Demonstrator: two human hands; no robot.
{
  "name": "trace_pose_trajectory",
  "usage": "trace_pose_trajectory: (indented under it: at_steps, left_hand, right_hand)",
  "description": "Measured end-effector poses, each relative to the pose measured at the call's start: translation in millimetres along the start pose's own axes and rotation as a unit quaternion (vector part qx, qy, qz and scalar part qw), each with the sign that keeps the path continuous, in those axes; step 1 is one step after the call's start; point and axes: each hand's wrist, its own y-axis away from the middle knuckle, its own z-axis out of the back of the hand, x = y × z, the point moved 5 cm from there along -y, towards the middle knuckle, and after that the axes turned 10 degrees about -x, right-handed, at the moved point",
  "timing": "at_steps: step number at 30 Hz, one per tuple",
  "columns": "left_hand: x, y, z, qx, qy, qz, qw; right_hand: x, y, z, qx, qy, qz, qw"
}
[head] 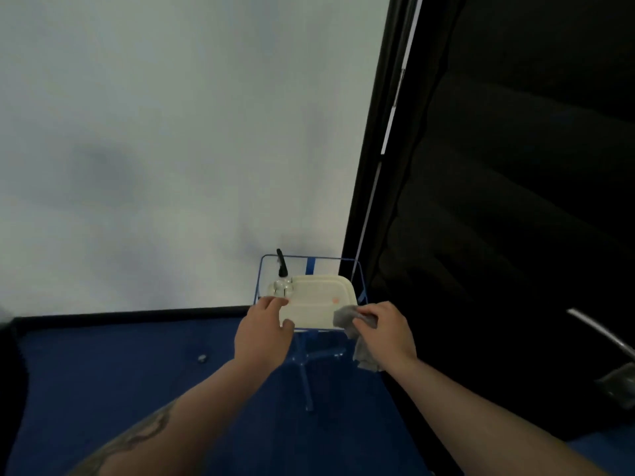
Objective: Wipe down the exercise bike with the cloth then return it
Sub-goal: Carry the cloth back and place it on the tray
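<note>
My right hand is shut on a grey cloth, which hangs down below my fingers at the right front edge of a cream tray. The tray sits on a blue wire stand against the white wall. My left hand reaches over the tray's left side with fingers spread, fingertips close to a clear spray bottle with a black nozzle. A dark pedal and a metal bar at the far right may belong to the exercise bike; the rest of it is out of view.
A white wall fills the left and middle. Black curtains or panels fill the right. The floor is blue carpet with a small object lying on it, left of the stand.
</note>
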Motion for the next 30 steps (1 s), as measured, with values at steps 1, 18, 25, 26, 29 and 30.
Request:
trace_pose_trajectory:
  at_steps: [1,18,25,26,29,30]
  left_hand:
    - [2,-14,-6,0.004,-0.004,0.007,1.000]
    - [76,-149,-201,0.111,-0.049,0.124,0.985]
    - [99,-176,-245,0.076,-0.038,0.154,0.984]
    - [102,-173,-246,0.077,-0.039,0.159,0.984]
    - [109,-167,-243,0.087,-0.050,0.172,0.980]
    - [110,-165,-238,0.087,-0.055,0.176,0.979]
  right_hand:
    - [-2,-13,-9,0.005,0.000,-0.008,1.000]
    - [-121,-209,-216,0.160,0.070,-0.059,0.983]
    - [-144,-237,-294,0.206,0.130,0.017,0.970]
    - [-145,-233,-302,0.227,0.136,0.019,0.964]
    - [-142,-224,-310,0.267,0.147,0.006,0.952]
    - [-139,-223,-306,0.264,0.144,0.006,0.954]
